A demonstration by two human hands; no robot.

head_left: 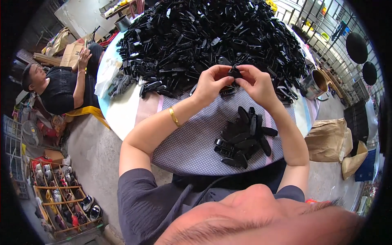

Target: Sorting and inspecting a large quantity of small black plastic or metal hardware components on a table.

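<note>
Huge heap of black plastic parts (212, 41) fills the upper centre of the frame, crowding your hands from behind. A smaller pile (244, 136) lies at centre on the dotted cloth (192, 143); a metal pot (315, 85) stands at right by the round table's edge (116, 118). Bare cloth lies open below your wrists. Your left hand (211, 83) and right hand (256, 83) pinch one small black piece (235, 72) between fingertips, just above centre; its axis can't be told.

Single head-worn fisheye view, looking steeply down, close over the round table (122, 118), edges bending
</note>
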